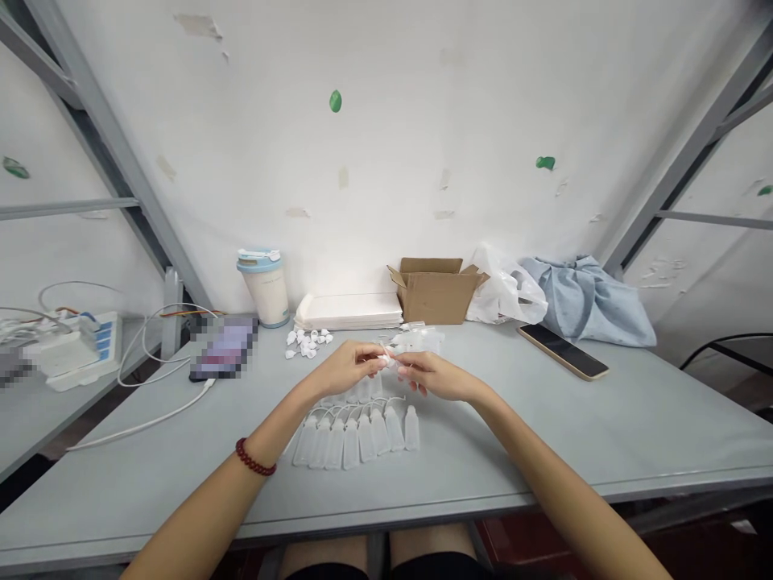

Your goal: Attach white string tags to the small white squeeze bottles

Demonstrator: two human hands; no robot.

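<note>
Above the middle of the table my left hand [349, 367] and my right hand [440, 376] meet, fingertips pinched on a small white plastic piece [390, 359] with a thin strip sticking up. Fingers cover much of it, so its exact kind is unclear. Just below the hands stands a row of small translucent plastic bottles [351, 445] lying flat, several with thin white tubes at their necks. A second row of bottles [362, 391] is partly hidden behind my left hand. Beyond my right hand lie more clear plastic pieces [427, 341]. Small white caps [309, 344] form a loose pile to the left.
Along the wall are a lidded cup [266, 292], a stack of white envelopes [350, 310], an open cardboard box [436, 296], a white plastic bag [507, 294] and blue cloth [589, 302]. One phone [225, 348] with a cable lies left, another phone [563, 351] right.
</note>
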